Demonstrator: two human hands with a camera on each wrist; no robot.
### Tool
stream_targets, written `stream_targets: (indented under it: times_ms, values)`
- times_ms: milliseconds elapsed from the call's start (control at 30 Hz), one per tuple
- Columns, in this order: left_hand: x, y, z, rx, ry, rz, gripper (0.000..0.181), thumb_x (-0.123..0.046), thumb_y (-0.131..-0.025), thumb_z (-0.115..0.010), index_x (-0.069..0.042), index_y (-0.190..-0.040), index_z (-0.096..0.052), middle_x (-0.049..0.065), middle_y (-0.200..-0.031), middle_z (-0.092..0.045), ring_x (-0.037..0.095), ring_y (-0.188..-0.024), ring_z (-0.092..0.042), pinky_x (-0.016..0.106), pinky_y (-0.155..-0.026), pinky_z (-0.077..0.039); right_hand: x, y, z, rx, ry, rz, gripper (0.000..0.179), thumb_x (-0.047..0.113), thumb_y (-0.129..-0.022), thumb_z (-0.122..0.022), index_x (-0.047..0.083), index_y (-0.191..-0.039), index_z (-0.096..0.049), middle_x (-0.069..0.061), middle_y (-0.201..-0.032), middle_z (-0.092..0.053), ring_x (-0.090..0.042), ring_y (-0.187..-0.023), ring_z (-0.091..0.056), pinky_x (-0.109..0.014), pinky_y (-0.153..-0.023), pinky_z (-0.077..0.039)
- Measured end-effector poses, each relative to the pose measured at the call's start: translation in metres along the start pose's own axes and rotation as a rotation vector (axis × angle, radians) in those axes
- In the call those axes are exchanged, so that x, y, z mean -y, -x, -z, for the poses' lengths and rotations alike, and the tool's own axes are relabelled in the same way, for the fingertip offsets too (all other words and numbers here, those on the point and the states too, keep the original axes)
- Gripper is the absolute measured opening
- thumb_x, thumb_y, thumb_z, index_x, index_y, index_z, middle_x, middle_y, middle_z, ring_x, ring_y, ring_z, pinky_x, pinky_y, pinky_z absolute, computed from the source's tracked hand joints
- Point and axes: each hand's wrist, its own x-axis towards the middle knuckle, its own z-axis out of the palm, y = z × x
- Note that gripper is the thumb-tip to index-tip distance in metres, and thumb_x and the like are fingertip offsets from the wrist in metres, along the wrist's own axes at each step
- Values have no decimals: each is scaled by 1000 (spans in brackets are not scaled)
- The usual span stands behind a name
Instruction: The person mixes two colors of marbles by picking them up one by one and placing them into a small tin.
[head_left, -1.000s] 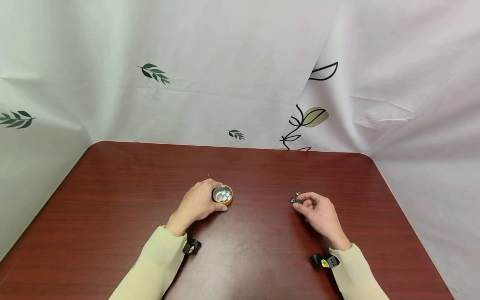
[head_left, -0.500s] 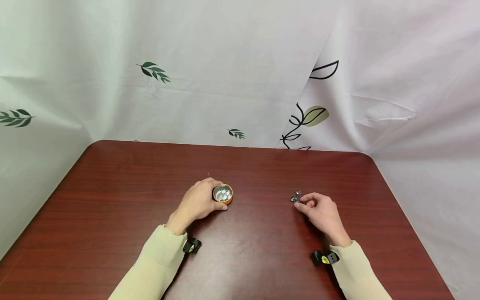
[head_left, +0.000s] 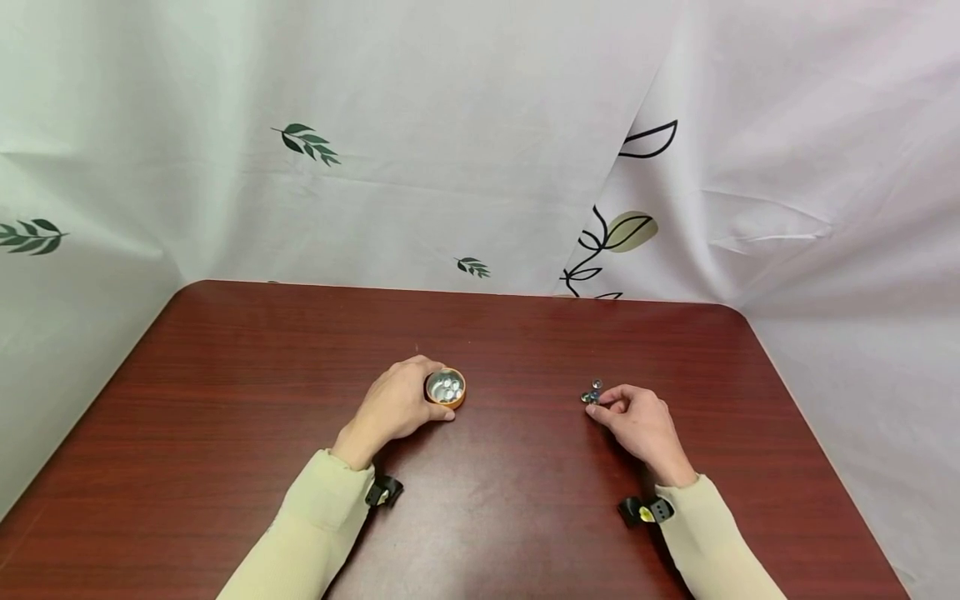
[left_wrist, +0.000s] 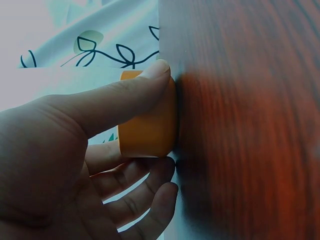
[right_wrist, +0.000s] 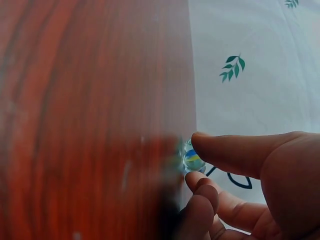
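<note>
A small round orange bowl, its inside silvery with several clear round pieces in it, stands on the table left of the middle. My left hand grips its side; the left wrist view shows the thumb along the orange wall and fingers on the other side. To the right lies a little cluster of glass marbles. My right hand is at the cluster's near right side. In the right wrist view, its thumb and forefinger pinch a clear marble with a blue and yellow swirl, close to the tabletop.
The reddish-brown wooden table has rounded far corners. White cloth with leaf prints hangs behind it and along both sides. A black device is strapped to the left wrist, another to the right.
My right fingertips first drew back slightly to the right from the marbles, then moved a little left, close around one. The left hand and the bowl stay in place.
</note>
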Motion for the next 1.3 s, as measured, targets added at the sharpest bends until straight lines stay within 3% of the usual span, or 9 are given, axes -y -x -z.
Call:
stream_targets:
  times_ms: [733, 1300]
  values:
    - [0, 1, 0, -2, 2, -8, 59, -30, -68, -94, -11, -120, -72, 0, -112, -68, 22, -97, -65, 43, -83, -51, -1, 2, 1, -4, 20, -4, 16, 23, -88, -75, 7, -91, -72, 1, -70, -61, -15, -65, -54, -31, -60, -41]
    - [-1, 1, 1, 4, 3, 1, 59, -30, -69, -94, -11, -120, -71, 1, -113, -68, 23, -99, -65, 44, -84, -51, -4, 2, 2, 12, -67, 6, 18, 22, -89, -73, 4, -92, -70, 1, -68, -62, -13, -53, -60, -28, -53, -46]
